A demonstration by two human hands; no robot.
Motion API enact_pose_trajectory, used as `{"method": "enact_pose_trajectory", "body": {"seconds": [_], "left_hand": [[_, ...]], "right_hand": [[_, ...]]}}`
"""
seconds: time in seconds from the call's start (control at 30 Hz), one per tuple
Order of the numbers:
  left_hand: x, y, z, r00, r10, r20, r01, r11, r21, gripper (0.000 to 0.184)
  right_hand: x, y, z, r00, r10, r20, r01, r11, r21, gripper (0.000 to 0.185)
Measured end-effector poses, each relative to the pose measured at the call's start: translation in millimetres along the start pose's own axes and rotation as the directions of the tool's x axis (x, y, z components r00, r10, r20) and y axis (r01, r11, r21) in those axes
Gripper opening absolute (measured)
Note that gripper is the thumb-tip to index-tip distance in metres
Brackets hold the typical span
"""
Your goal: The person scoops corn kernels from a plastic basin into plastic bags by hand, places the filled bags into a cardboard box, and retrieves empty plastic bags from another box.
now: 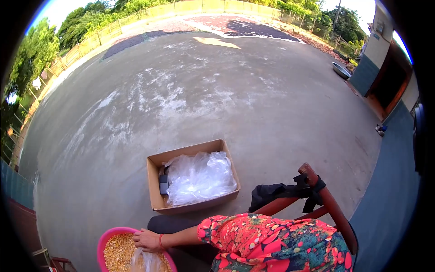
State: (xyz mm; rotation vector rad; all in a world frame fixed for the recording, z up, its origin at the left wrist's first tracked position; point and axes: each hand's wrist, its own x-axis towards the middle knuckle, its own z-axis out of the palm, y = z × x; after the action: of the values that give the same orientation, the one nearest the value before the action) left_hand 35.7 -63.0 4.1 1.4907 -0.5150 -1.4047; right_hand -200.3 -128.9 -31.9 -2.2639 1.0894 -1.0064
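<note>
My right hand (147,240), with a red band at the wrist, is at the upper rim of a pink basin (103,240) at the bottom left. Its fingers are bent together on the top edge of a clear plastic bag (147,261). Yellow corn kernels (118,252) fill the basin around the bag, which the bottom of the frame cuts off. My left hand does not show.
A cardboard box (195,209) with clear plastic bags (199,177) and a small black device (163,184) stands beyond my dark-clothed leg. A red chair frame (333,206) with black cloth (272,194) is at right. A metal basin (341,71) lies near the doorway.
</note>
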Motion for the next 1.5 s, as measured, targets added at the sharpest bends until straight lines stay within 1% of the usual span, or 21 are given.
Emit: {"method": "enact_pose_trajectory", "body": {"seconds": [0.17, 0.2, 0.23, 0.27, 0.47, 0.57, 0.6, 0.73, 0.87, 0.93, 1.0, 1.03, 1.07, 1.13, 1.2, 1.23, 1.33, 1.37, 1.4, 1.47, 1.5], "left_hand": [[-19, -11, -60, 1.000, -0.002, 0.028, 0.006, 0.990, -0.142, 0.025], [-31, -8, -45, 0.997, 0.067, 0.038, -0.063, 0.992, -0.113, 0.026], [-38, -7, -38, 0.993, 0.113, -0.037, -0.116, 0.989, -0.094, 0.026], [-41, -7, -46, 0.981, 0.190, 0.042, -0.186, 0.979, -0.083, 0.021], [-56, -1, -41, 0.981, 0.194, 0.010, -0.190, 0.969, -0.159, 0.014], [-53, -5, -47, 0.985, 0.164, 0.054, -0.153, 0.975, -0.164, 0.021], [-57, -1, -39, 0.977, 0.212, 0.011, -0.208, 0.966, -0.154, 0.027], [-40, -14, -52, 0.972, 0.235, 0.004, -0.228, 0.948, -0.222, 0.028], [-41, -7, -54, 0.970, 0.243, 0.009, -0.231, 0.931, -0.282, 0.027], [-44, -4, -54, 0.972, 0.229, -0.049, -0.233, 0.919, -0.318, 0.027], [-46, -5, -63, 0.961, 0.275, -0.039, -0.273, 0.908, -0.319, 0.026], [-47, -4, -61, 0.958, 0.271, -0.095, -0.287, 0.903, -0.319, 0.024], [-47, -3, -60, 0.959, 0.268, -0.092, -0.283, 0.905, -0.317, 0.024], [-50, -4, -60, 0.956, 0.277, -0.096, -0.293, 0.896, -0.334, 0.023], [-51, -4, -61, 0.958, 0.276, -0.083, -0.287, 0.889, -0.357, 0.022], [-50, -4, -61, 0.955, 0.289, -0.061, -0.291, 0.880, -0.376, 0.021], [-51, -4, -63, 0.951, 0.309, 0.023, -0.284, 0.901, -0.329, 0.021], [-54, -1, -60, 0.954, 0.300, 0.013, -0.278, 0.900, -0.336, 0.021], [-59, 5, -54, 0.955, 0.295, 0.002, -0.278, 0.901, -0.333, 0.021], [-61, 8, -52, 0.957, 0.289, -0.015, -0.277, 0.901, -0.333, 0.023], [-59, 7, -53, 0.943, 0.331, 0.030, -0.305, 0.899, -0.315, 0.023]], "right_hand": [[0, -3, -16, 0.998, -0.020, 0.053, 0.023, 0.999, -0.049, 0.022], [1, -3, -13, 0.998, -0.046, 0.030, 0.048, 0.997, -0.056, 0.021], [1, -3, -12, 0.998, -0.047, 0.044, 0.049, 0.997, -0.064, 0.021], [1, -1, -13, 0.997, -0.048, 0.058, 0.052, 0.995, -0.080, 0.022], [4, -5, -17, 0.990, -0.059, 0.129, 0.083, 0.979, -0.187, 0.024], [6, -3, -16, 0.988, -0.088, 0.124, 0.111, 0.976, -0.188, 0.025], [5, -1, -14, 0.988, -0.084, 0.128, 0.109, 0.973, -0.202, 0.025], [8, -15, -19, 0.990, -0.053, 0.128, 0.078, 0.977, -0.199, 0.026], [9, -20, -24, 0.980, -0.134, 0.144, 0.165, 0.960, -0.226, 0.026], [13, -36, -30, 0.982, -0.110, 0.155, 0.138, 0.974, -0.178, 0.027], [21, -55, -41, 0.984, -0.115, 0.138, 0.135, 0.979, -0.150, 0.020], [25, -66, -47, 0.956, 0.114, 0.270, -0.205, 0.919, 0.336, 0.015], [30, -76, -53, 0.848, 0.230, 0.478, -0.520, 0.536, 0.665, 0.014], [39, -90, -63, 0.843, 0.208, 0.497, -0.522, 0.541, 0.660, 0.017], [42, -91, -68, 0.794, 0.130, 0.594, -0.589, 0.409, 0.697, 0.017], [43, -91, -68, 0.771, 0.165, 0.615, -0.623, 0.395, 0.675, 0.015], [46, -63, -58, 0.719, 0.189, 0.668, -0.575, 0.701, 0.421, 0.017], [50, -56, -59, 0.571, 0.287, 0.769, -0.567, 0.815, 0.117, 0.027], [48, -47, -58, 0.562, 0.284, 0.777, -0.566, 0.817, 0.110, 0.027], [43, -31, -58, 0.640, -0.081, 0.764, -0.507, 0.703, 0.499, 0.039], [48, -41, -68, 0.672, -0.022, 0.740, -0.471, 0.758, 0.450, 0.044]]}}
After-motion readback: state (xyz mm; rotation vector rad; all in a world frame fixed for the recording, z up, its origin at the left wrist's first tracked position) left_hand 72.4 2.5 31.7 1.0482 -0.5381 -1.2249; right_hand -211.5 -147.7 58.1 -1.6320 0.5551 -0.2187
